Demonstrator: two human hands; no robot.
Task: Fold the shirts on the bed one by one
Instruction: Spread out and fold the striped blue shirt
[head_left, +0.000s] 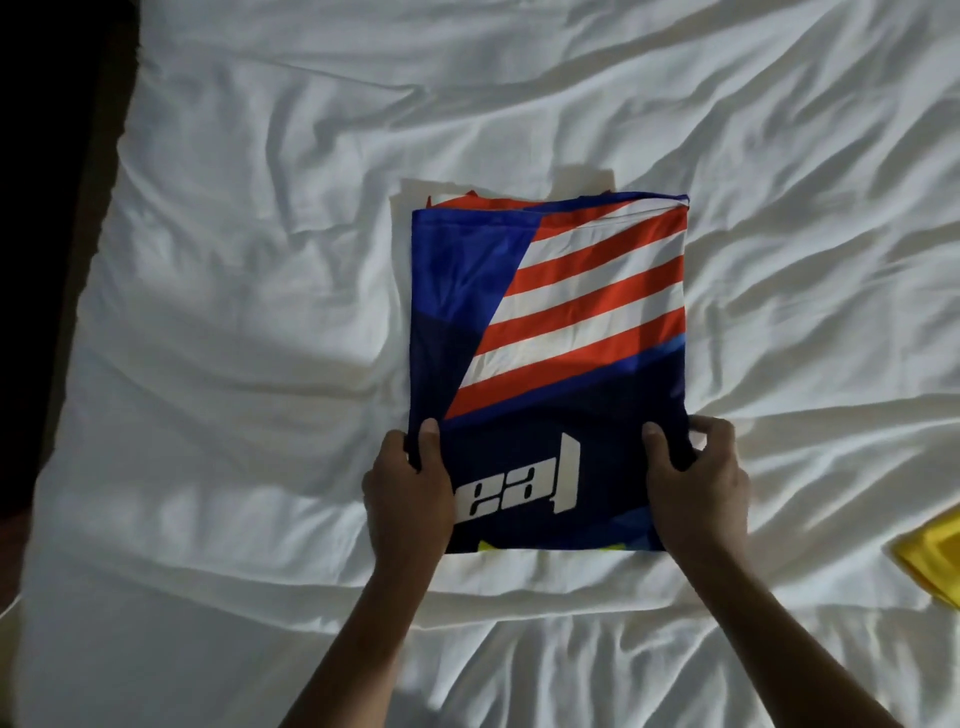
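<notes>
We look down on a bed (260, 260) covered by a rumpled white sheet (727, 130), lit brightly in the middle and dim toward us. Past its left edge the room falls into darkness. At the sheet's centre lies the folded blue shirt (550, 322) with red and white stripes. Our left hand (410, 499) pinches its near left edge, thumb on top; our right hand (701, 483) grips the near right edge. 1 yellow garment (935, 558) lies at the right border.
</notes>
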